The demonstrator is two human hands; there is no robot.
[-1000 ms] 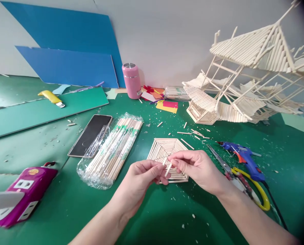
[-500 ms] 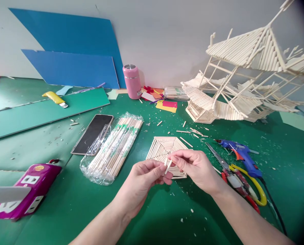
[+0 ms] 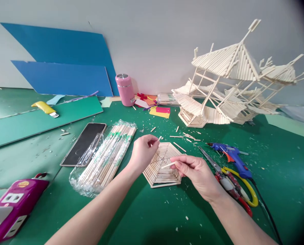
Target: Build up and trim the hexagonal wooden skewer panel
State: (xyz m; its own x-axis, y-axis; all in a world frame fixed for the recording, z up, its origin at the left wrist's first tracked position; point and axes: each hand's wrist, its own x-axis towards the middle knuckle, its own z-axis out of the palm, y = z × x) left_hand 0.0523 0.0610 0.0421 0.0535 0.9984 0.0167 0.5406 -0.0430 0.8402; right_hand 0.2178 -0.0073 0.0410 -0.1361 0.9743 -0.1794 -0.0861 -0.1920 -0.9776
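Observation:
Between the thumb and fingers of my right hand (image 3: 195, 172) is a short wooden stick (image 3: 168, 165), pointing left. My left hand (image 3: 144, 149) pinches another small stick piece (image 3: 159, 139), of which only the tip shows past the fingers. Both hands hover over a flat polygonal panel (image 3: 164, 177) made of rings of pale sticks, lying on the green table. The right hand covers part of the panel's right edge. Left of my left hand lies a plastic-wrapped bundle of sticks (image 3: 108, 153).
A stick-built pavilion model (image 3: 218, 85) stands at the back right. Right of my hands are a blue glue gun (image 3: 230, 156), scissors (image 3: 210, 158) and pliers with yellow handles (image 3: 252, 192). A phone (image 3: 84, 144), a purple power strip (image 3: 21, 200), a yellow cutter (image 3: 44, 107) and a pink flask (image 3: 125, 90) are around.
My hands have drawn apart, each with a stick piece. The left has moved up to the panel's far edge, and more of the panel shows. The camera view has shifted slightly.

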